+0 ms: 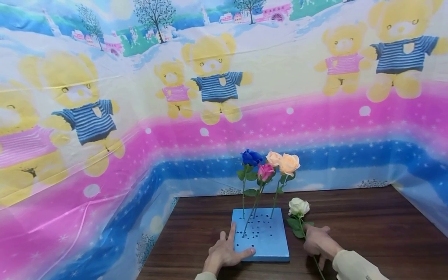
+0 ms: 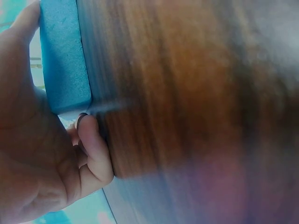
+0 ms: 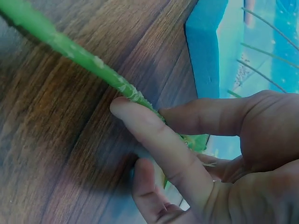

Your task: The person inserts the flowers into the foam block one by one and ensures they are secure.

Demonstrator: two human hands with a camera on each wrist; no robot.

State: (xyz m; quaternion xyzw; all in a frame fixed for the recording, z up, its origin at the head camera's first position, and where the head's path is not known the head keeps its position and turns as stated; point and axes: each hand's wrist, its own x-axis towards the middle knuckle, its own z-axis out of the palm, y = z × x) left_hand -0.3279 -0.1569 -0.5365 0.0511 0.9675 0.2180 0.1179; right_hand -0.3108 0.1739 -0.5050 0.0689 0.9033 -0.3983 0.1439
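Observation:
A flat light-blue foam block [image 1: 262, 251] dotted with small holes lies on the table. My left hand [image 1: 224, 251] rests at its front left corner, index finger straight along the left side and thumb stretched over the front part of the top. In the left wrist view, the block's side [image 2: 65, 56] shows between thumb and little finger. Right of the block, my right hand [image 1: 320, 243] pinches the stem of a white rose [image 1: 299, 207] whose bloom points away from me. The right wrist view shows the green stem [image 3: 88, 65] between thumb and index finger.
Standing in the block are a blue rose [image 1: 251, 157], a pink rose [image 1: 266, 172] leaning right, and peach roses [image 1: 289, 164] toward the right. The dark wooden table [image 1: 203, 217] ends at a cloth backdrop [image 1: 196, 147] printed with teddy bears, behind and along the sides.

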